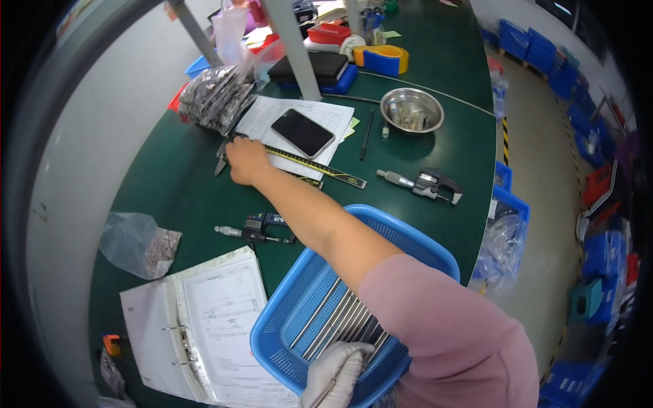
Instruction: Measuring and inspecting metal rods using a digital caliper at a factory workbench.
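Observation:
My right arm, in a pink sleeve, stretches across the table. My bare right hand [247,160] is closed round the head of a caliper [313,165], whose black and yellow beam lies over the papers. The metal jaws [221,160] stick out beside my fingers. At the lower edge my left hand [337,372], in a white glove, is closed on a thin metal rod [328,393]. It rests over the near end of a blue basket [272,314] that holds several shiny metal rods [338,325]. My right upper arm hides part of the basket.
Two micrometers [255,228] [423,183] flank my right forearm. A phone [303,132] lies on printed papers [262,115]. Nearby are a steel bowl [435,122] of small parts, a pen [366,136], an open binder [224,319], a bag of small parts [160,253] and a metal post [294,51].

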A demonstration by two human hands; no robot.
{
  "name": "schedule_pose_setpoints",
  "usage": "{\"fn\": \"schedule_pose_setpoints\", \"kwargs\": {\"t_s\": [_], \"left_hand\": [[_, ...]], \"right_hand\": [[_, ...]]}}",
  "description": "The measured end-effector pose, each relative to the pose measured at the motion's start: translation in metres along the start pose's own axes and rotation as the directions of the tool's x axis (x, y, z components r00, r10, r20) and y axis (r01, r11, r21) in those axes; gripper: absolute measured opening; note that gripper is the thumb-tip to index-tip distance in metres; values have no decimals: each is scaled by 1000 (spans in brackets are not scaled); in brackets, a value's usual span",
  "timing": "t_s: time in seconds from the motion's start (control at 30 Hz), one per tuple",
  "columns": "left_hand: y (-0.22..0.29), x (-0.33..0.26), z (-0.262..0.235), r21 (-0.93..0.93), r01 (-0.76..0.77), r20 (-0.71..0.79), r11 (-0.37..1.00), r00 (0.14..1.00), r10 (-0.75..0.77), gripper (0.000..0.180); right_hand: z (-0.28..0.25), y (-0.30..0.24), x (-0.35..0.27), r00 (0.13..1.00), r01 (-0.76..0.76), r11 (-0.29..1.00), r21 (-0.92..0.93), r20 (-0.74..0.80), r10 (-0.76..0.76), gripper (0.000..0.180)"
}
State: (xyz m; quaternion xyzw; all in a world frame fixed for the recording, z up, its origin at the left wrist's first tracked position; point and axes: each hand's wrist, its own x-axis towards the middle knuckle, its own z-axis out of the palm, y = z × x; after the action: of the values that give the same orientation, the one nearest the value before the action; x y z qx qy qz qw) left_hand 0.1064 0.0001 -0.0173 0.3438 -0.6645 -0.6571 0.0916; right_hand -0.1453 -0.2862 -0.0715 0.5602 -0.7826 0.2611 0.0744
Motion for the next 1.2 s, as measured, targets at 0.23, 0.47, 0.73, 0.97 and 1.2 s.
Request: {"fn": "schedule_pose_setpoints", "kwargs": {"t_s": [0.23,0.47,0.73,0.97,1.2], "left_hand": [[14,-1,0,-23,83,-32,996,996,-83,27],[14,-1,2,-6,41,-87,999,995,-42,31],[3,2,-2,-58,-1,-222,998,975,-12,39],[1,14,-7,-81,39,-305,996,950,-62,42],[3,15,-5,-105,59,-349,993,932,-93,44]], "right_hand": [[-87,33,5,988,133,988,-75,-71,-138,17],[-219,203,-69,946,-312,904,-294,-11,323,37],[-215,269,-109,973,-56,969,-239,205,107,23],[-198,269,-109,956,141,986,-88,272,-112,30],[-205,265,-107,923,53,997,-47,383,-31,29]]}}
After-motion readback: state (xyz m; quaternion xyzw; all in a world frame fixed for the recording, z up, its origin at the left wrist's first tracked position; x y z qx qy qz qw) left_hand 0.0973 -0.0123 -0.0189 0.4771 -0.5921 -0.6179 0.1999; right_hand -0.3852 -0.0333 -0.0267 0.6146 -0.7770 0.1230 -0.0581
